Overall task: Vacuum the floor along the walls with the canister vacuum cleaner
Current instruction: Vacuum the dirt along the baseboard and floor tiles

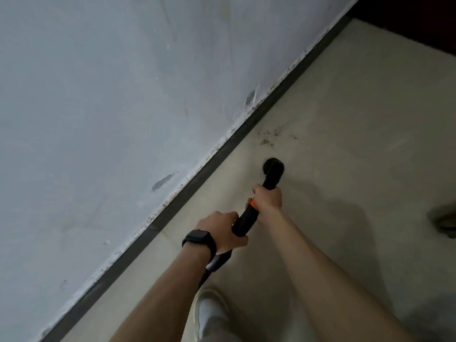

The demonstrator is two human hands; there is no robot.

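Note:
I hold a black vacuum wand (246, 219) with an orange ring in both hands. My right hand (267, 197) grips it near the front, just behind the round black brush nozzle (273, 169). My left hand (222, 227), with a dark watch on the wrist, grips the rear of the wand where the hose (214, 264) leaves downward. The nozzle sits on the beige floor (345, 119) a short way from the dark skirting (222, 154). A patch of dark crumbs and dust (271, 135) lies just beyond the nozzle, close to the skirting. The canister is out of sight.
A scuffed grey-white wall (111, 107) fills the left, running diagonally from bottom left to top right. My white shoe (209, 314) stands below the hands. Another shoe (446, 222) shows at the right edge. A dark area (419, 23) closes the far top right.

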